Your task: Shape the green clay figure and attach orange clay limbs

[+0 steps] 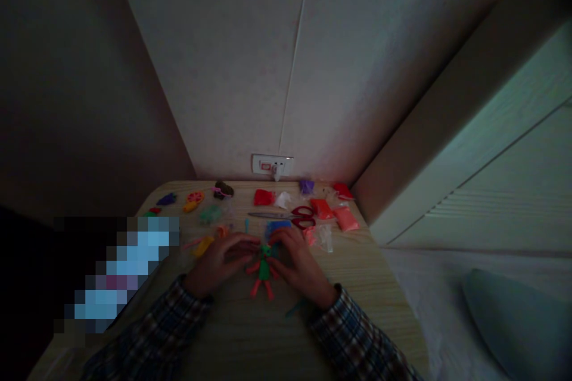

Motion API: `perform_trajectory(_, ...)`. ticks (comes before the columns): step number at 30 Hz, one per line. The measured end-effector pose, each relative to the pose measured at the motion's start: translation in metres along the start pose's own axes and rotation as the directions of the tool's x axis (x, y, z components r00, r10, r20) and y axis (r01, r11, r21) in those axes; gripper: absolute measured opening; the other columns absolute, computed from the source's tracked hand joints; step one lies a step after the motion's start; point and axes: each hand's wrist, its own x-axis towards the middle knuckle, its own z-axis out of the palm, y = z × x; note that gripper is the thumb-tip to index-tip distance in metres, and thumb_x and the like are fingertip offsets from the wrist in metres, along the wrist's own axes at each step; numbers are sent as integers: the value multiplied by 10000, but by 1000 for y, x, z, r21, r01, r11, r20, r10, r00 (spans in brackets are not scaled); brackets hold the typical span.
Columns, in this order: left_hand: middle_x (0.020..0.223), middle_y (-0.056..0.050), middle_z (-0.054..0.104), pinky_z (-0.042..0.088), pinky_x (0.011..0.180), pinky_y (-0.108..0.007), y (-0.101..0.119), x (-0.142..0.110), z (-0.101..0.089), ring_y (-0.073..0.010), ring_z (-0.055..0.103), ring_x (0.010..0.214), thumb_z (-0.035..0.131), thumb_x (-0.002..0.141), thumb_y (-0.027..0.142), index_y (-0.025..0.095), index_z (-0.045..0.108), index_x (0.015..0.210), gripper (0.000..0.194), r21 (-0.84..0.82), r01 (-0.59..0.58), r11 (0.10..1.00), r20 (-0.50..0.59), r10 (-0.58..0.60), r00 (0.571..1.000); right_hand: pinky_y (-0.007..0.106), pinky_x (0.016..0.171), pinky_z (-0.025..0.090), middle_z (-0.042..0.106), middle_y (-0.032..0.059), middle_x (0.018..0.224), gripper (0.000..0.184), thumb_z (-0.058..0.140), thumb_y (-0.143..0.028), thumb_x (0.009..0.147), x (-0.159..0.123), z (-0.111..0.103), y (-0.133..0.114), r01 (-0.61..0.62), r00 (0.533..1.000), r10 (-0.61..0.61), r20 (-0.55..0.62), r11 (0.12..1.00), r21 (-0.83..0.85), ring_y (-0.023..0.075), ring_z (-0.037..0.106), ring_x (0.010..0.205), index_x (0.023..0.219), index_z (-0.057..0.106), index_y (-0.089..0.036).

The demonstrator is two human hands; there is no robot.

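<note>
A small clay figure (264,269) with a green body and head and pinkish-orange arms and legs lies on the wooden table (357,309), legs toward me. My left hand (223,259) is curled in from the left, its fingertips against the side of the figure's head. From the right, my right hand (300,262) has its fingers at the head and its thumb by the upper body. Just beyond the hands are a blue packet (279,225) and scissors (304,212) with red handles. A thin teal tool (293,309) lies beside my right wrist.
Red and orange clay packets (346,218) lie at the back right, with a purple packet (306,186). Small clay pieces, one like a fruit slice (195,197), sit back left. A blurred screen-like object (129,274) is at left. A wall socket (272,165) is behind.
</note>
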Motion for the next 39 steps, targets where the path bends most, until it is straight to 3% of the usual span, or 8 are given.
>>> perform_trajectory(5, 1007, -97, 746, 581, 881, -380, 2, 0, -3, -242, 717, 945, 662, 800, 265, 166, 668, 1007, 230, 55, -39, 998, -68, 43, 997, 469, 995, 389, 557, 98, 1202, 217, 684, -174, 814, -1, 4, 8, -64, 996, 61, -71, 997, -34, 270, 498, 1141, 1000, 579, -210)
perform_trajectory(11, 949, -89, 747, 591, 834, -362, 2, -1, -2, -240, 723, 890, 627, 808, 280, 170, 688, 953, 192, 179, -73, 981, -123, 96, 988, 495, 1007, 397, 536, 119, 1221, 181, 659, -173, 830, -2, 7, 13, -94, 994, 91, -67, 995, -39, 284, 488, 1160, 996, 589, -199)
perform_trajectory(17, 894, -57, 758, 569, 781, -301, 12, -4, 1, -208, 705, 836, 568, 856, 260, 197, 712, 918, 169, 422, -146, 895, -95, 204, 974, 496, 1012, 399, 552, 106, 1206, 188, 671, -162, 828, -1, 7, 13, -85, 993, 83, -80, 996, -17, 277, 499, 1153, 999, 607, -211)
perform_trajectory(21, 844, -45, 754, 540, 748, -281, 10, -5, -3, -190, 695, 787, 525, 892, 259, 194, 717, 892, 203, 504, -172, 846, -147, 280, 949, 491, 1016, 395, 561, 97, 1212, 187, 693, -173, 822, -1, 4, 10, -69, 996, 70, -55, 997, 31, 270, 503, 1161, 990, 620, -213)
perform_trajectory(26, 673, -17, 684, 461, 531, -227, 6, -6, -7, -144, 621, 559, 513, 887, 288, 174, 698, 888, 218, 579, -92, 810, -254, 286, 924, 477, 1031, 388, 570, 76, 1207, 157, 697, -212, 835, -1, 1, 7, -61, 997, 65, -32, 991, 118, 258, 506, 1174, 974, 629, -233)
perform_trajectory(32, 504, 30, 573, 378, 470, -222, 8, -4, 0, -117, 509, 431, 527, 840, 261, 178, 635, 730, 175, 663, -70, 745, -204, 270, 941, 508, 1053, 364, 539, 85, 1274, 171, 715, -215, 819, -4, 0, 0, -109, 992, 101, 78, 989, 101, 276, 477, 1228, 970, 636, -227)
perform_trajectory(35, 516, 23, 589, 376, 485, -229, 7, -5, 4, -119, 512, 444, 515, 849, 263, 182, 644, 730, 193, 707, -68, 704, -181, 273, 945, 527, 1075, 341, 510, 90, 1327, 155, 709, -233, 825, -6, 0, -1, -125, 980, 109, 164, 988, 92, 284, 452, 1268, 963, 639, -224)
perform_trajectory(39, 616, -16, 663, 404, 524, -247, 2, -5, 7, -139, 561, 508, 502, 866, 258, 182, 673, 784, 204, 740, -86, 667, -113, 250, 962, 554, 1085, 312, 505, 104, 1340, 133, 690, -256, 845, -7, 1, 0, -131, 979, 121, 165, 990, 54, 297, 431, 1294, 959, 635, -214)
